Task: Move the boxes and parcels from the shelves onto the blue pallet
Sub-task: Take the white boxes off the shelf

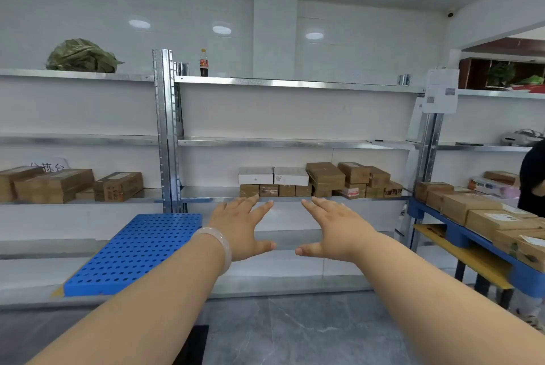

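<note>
Galvanised steel shelving runs across the view from 9 o'clock to 3 o'clock, in three bays with several tiers.

At 4 o'clock, a blue-framed pallet platform stands on dark legs. It carries a row of brown cardboard parcels with labels.

At 8 o'clock, a blue perforated plastic panel leans tilted against the lower shelving.

The task's items are on the third tier. In the middle bay, just right of centre, is a stack of brown cardboard boxes, with two flat white boxes on top at its left. More brown cartons lie in the left bay at 9 o'clock.

The left hand and right hand are stretched forward just below centre. Both have the fingers straight and spread, with the thumbs pointing toward each other, and neither grips anything. The fingertips lie in line with the shelf edge under the boxes, but contact cannot be confirmed.

A crumpled green bundle sits on the top tier at 10 o'clock. A dark cola bottle with a yellow cap stands upright at 11 o'clock. There is a pale translucent bangle on the left wrist.
</note>
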The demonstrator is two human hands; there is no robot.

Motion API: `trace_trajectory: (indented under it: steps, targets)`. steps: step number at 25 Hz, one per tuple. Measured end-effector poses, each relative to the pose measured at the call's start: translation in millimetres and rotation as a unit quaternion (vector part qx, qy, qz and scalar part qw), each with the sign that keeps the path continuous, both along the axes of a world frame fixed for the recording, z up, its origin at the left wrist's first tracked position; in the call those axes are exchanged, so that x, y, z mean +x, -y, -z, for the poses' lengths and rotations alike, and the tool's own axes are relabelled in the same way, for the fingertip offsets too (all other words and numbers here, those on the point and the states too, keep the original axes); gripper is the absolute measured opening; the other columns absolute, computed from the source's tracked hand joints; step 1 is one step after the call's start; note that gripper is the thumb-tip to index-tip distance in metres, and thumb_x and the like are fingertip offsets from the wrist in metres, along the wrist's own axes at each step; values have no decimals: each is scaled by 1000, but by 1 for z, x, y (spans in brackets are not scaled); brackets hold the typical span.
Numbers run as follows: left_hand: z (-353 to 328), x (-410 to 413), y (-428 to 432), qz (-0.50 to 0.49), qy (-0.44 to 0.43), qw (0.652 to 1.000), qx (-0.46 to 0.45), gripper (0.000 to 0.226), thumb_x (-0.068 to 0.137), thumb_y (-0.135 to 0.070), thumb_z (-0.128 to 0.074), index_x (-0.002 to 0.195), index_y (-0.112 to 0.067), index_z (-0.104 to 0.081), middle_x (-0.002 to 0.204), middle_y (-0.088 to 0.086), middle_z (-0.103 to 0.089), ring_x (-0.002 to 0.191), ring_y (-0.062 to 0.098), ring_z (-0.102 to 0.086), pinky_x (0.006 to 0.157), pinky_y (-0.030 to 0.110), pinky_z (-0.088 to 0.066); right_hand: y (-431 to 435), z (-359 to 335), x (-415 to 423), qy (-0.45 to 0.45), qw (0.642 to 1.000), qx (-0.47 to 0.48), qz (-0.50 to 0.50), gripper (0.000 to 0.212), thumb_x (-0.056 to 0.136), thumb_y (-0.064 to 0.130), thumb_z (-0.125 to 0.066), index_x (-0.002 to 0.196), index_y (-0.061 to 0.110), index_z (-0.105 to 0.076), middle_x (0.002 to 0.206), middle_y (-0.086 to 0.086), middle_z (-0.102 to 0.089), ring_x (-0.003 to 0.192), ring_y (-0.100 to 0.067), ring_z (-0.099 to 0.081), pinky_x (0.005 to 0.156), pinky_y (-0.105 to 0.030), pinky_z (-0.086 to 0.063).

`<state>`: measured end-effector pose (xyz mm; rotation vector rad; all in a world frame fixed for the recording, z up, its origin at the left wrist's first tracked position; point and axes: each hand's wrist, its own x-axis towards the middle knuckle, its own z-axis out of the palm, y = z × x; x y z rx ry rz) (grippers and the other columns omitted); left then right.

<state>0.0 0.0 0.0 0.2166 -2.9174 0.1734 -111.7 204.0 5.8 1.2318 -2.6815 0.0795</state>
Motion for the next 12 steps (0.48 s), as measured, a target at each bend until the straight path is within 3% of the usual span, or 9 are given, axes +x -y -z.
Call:
trace_trajectory:
  steps: [12]
  targets:
    - [49, -196, 119, -70, 6, 997, 36, 84, 84, -75, -35, 151, -40, 2, 162, -3, -3, 147, 23, -9, 117, 45, -13, 118, 45, -205, 37, 999, -14, -1, 93, 82, 70, -50, 154, 31, -5, 162, 3, -6, 146, -19, -11, 116, -36, -14]
